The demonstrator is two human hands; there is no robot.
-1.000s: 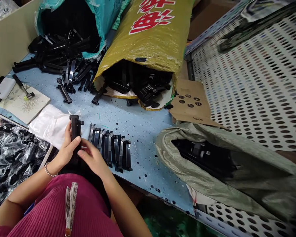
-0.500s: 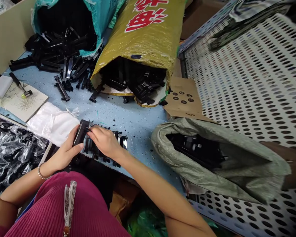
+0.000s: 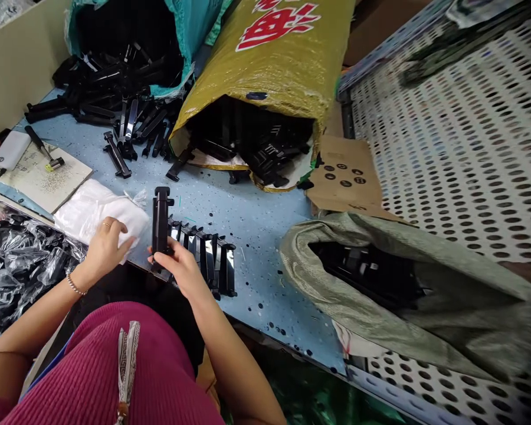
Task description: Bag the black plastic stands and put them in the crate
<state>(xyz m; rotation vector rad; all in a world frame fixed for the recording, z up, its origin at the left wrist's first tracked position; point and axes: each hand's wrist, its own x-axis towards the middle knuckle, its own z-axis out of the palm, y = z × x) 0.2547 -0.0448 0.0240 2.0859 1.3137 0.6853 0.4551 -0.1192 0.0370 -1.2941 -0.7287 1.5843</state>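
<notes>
My right hand grips the lower end of a long black plastic clamp, which stands nearly upright above the table's front edge. My left hand rests on a stack of thin white plastic bags, its fingers bent and the thumb held apart. Nothing shows between those fingers. Beside my right hand, several similar black clamps lie side by side in a row, some with shiny faces.
Loose black clamps spill from a teal sack and fill the mouth of a yellow sack. A grey-green sack lies at right beside a perforated white rack. A small hammer lies on a board at left; bagged parts are below.
My left hand has let go of the clamp and moved left onto the white bags. The clamp has turned more upright in my right hand, which now holds its lower end.
</notes>
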